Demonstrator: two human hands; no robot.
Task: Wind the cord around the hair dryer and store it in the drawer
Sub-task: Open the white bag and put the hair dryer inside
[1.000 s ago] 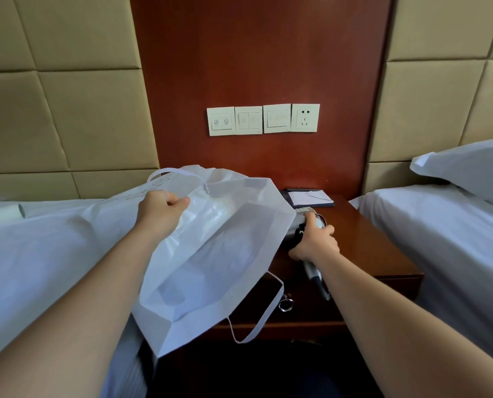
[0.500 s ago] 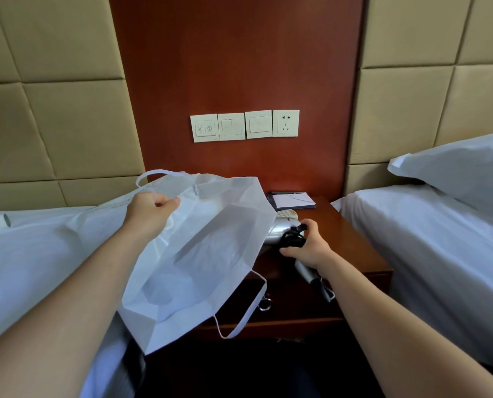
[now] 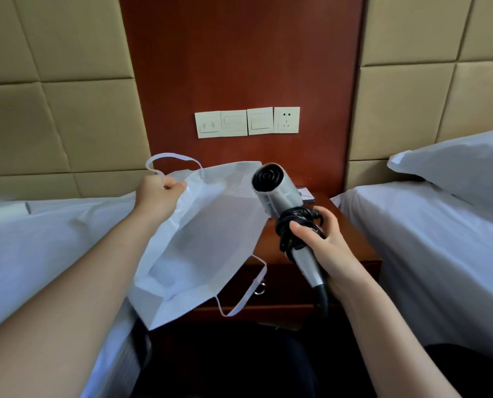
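Holding the hair dryer (image 3: 279, 193) up in the air above the nightstand (image 3: 351, 242), we had our right hand (image 3: 322, 242) wrapped round its handle, fingers curled and the thumb pressing on the cord (image 3: 294, 228). Its long axis ran on a slant, from the handle's end low by our wrist up and to the left. The barrel's round black grille faced up and left, just beside the bag (image 3: 205, 242). The body was silver; the black cord sat in tight loops round the top of the handle, just under the barrel.

Our left hand (image 3: 159, 193) gripped the white bag's top edge, fingers closed on it, with one strap looping above. The bag hung in front of the nightstand's left side, and its lower strap dangled across the drawer (image 3: 282, 285) by the ring pull. A bed (image 3: 38, 239) lay to the left, another bed (image 3: 426, 239) with a pillow (image 3: 463, 168) to the right, and a row of switches (image 3: 246, 122) on the wall behind.
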